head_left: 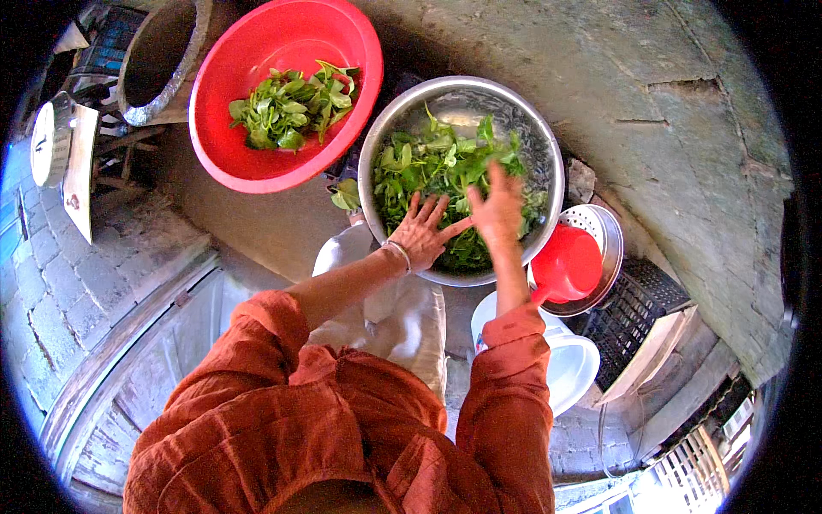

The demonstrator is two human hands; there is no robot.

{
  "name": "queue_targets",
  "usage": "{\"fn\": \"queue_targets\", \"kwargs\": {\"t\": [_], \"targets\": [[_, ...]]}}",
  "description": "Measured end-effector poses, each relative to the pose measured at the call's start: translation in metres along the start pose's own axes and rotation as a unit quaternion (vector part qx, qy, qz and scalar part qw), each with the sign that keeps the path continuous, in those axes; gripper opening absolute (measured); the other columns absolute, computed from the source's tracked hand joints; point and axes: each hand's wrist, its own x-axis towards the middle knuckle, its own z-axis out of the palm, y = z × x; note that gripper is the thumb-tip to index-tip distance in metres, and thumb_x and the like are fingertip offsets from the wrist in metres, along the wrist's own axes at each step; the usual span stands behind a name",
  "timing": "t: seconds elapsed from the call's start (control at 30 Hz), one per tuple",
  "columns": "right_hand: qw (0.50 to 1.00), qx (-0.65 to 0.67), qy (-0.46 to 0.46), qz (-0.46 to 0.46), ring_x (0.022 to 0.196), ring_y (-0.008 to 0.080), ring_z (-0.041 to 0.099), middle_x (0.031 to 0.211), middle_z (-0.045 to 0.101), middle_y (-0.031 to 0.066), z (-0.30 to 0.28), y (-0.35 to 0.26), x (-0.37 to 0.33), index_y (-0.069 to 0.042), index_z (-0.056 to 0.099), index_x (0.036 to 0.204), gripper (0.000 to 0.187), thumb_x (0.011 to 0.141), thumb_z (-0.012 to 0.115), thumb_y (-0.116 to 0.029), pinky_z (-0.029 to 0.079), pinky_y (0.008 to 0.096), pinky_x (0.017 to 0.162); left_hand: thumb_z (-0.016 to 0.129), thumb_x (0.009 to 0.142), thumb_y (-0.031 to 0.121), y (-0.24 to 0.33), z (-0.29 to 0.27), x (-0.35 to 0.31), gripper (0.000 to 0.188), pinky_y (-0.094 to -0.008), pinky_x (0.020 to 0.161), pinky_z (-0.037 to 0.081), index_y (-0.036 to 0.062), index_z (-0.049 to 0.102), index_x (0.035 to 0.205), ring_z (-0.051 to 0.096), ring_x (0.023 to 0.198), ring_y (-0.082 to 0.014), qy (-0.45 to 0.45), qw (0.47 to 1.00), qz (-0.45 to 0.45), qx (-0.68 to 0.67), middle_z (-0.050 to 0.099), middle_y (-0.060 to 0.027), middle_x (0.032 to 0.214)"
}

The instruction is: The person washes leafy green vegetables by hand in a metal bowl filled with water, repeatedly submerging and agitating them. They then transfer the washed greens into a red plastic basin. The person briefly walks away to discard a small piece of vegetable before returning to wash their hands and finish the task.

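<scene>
Both hands are over a wide metal basin [374,231] that holds water and a heap of leafy greens [428,167]. My left hand [421,231], with a bracelet at its wrist, rests on the near part of the greens with its fingers spread. Just right of it, my right hand [499,210] is over the leaves, its fingers apart and slightly smeared by motion. Nothing shows gripped in either hand. More green leaves [295,103] lie in a red plastic basin [257,176] at the upper left, and a loose leaf [346,194] hangs between the two basins.
Right of the metal basin, a red plastic scoop [572,264] lies on a metal colander [591,221]. Nearer stand a white tub [572,368] and a black plastic crate [638,295]. A stone-like round vessel [163,107] is at the far left. A concrete wall [634,111] rises along the right.
</scene>
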Motion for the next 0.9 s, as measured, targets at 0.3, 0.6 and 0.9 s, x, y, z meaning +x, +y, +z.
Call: {"fn": "queue_targets", "kwargs": {"t": [0.3, 0.6, 0.9], "targets": [[0.952, 0.299, -0.012, 0.061, 0.086, 0.0279, 0.061, 0.087, 0.064, 0.0130, -0.025, 0.017, 0.050, -0.006, 0.062, 0.097, 0.026, 0.073, 0.070, -0.012, 0.046, 0.0347, 0.081, 0.066, 0.074, 0.029, 0.001, 0.001, 0.002, 0.066, -0.0584, 0.108, 0.016, 0.0258, 0.040, 0.135, 0.035, 0.127, -0.0350, -0.003, 1.000, -0.009, 0.002, 0.041, -0.0183, 0.132], [0.988, -0.031, -0.076, -0.132, 0.102, 0.0367, 0.052, 0.107, 0.052, 0.0121, 0.003, -0.001, 0.000, -0.016, 0.057, 0.107, 0.035, 0.072, 0.064, -0.022, 0.047, 0.0501, 0.077, 0.066, 0.073, 0.025, 0.004, -0.006, 0.000, 0.059, -0.0580, 0.108, 0.017, 0.0261, 0.048, 0.130, 0.026, 0.132, -0.0352, -0.001, 1.000, -0.004, -0.020, 0.023, -0.0164, 0.143], [0.963, 0.020, -0.092, -0.253, 0.098, 0.0292, 0.055, 0.101, 0.058, 0.0116, 0.009, 0.009, 0.011, -0.014, 0.065, 0.102, 0.030, 0.073, 0.066, -0.022, 0.045, 0.0439, 0.078, 0.062, 0.074, 0.026, 0.000, 0.000, 0.000, 0.052, -0.0584, 0.109, 0.014, 0.0278, 0.052, 0.126, 0.035, 0.125, -0.0306, -0.020, 1.000, 0.009, -0.007, 0.041, -0.0104, 0.130]]}}
